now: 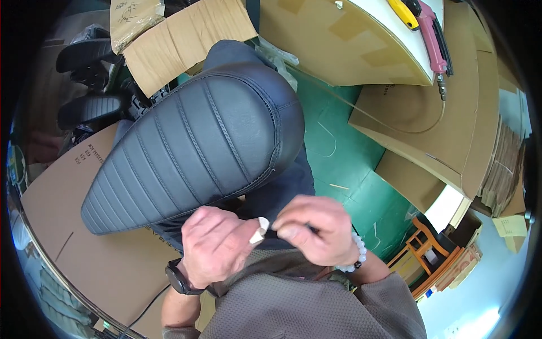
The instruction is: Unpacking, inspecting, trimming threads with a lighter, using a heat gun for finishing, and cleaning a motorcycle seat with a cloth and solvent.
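Note:
A long black seat cushion (192, 135) with stitched ribs lies across my lap, its narrow end toward the left. Just below its near edge, my left hand (217, 246) is closed on a small cream-white piece (259, 230) that sticks out past the thumb and fingers; its exact kind is unclear. Close to its right, my right hand (313, 229) is pinched, thumb against fingers. Whatever those fingertips hold, if anything, is too small to make out. Neither hand touches the middle of the seat.
Flat brown cardboard (68, 203) covers the surface at left. Other black seats (90, 107) are stacked at the upper left beside a cardboard sheet (189, 42). A pink air tool (433, 42) with a hose and a yellow-handled tool (403, 12) rest on the board at upper right.

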A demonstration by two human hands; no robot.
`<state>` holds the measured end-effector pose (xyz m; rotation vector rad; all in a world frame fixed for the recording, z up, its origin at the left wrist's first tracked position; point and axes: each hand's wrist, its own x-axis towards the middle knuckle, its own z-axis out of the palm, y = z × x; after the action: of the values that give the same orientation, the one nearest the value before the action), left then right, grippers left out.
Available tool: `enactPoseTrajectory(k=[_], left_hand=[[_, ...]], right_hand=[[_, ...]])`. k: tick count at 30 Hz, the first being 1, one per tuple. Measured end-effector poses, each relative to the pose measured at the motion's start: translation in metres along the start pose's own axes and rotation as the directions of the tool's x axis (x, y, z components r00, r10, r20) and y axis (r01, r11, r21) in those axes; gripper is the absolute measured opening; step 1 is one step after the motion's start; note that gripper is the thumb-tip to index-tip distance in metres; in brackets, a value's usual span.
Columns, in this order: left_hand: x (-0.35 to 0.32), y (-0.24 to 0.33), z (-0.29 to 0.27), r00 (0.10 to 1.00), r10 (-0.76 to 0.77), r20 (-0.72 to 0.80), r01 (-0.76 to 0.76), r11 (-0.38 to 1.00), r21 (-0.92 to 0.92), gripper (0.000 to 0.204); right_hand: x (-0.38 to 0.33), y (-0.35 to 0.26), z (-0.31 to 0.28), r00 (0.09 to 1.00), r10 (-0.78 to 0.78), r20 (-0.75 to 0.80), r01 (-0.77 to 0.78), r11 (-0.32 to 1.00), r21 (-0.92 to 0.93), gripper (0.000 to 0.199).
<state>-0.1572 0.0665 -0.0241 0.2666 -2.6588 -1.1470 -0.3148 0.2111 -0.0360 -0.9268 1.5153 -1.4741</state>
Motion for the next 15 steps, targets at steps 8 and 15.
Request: enactPoseTrajectory(k=[8,15], left_hand=[[-0.006,-0.013,-0.003,0.972,-0.095,-0.215,0.128,0.981,0.145,0.037],[-0.002,-0.019,0.003,0.965,-0.072,-0.252,0.104,0.988,0.114,0.045]], right_hand=[[0.019,0.008,0.008,0.93,-0.074,-0.36,-0.054,0.941,-0.335,0.018],[0.029,0.015,0.01,0.93,-0.234,-0.283,0.059,0.856,-0.514,0.025]])
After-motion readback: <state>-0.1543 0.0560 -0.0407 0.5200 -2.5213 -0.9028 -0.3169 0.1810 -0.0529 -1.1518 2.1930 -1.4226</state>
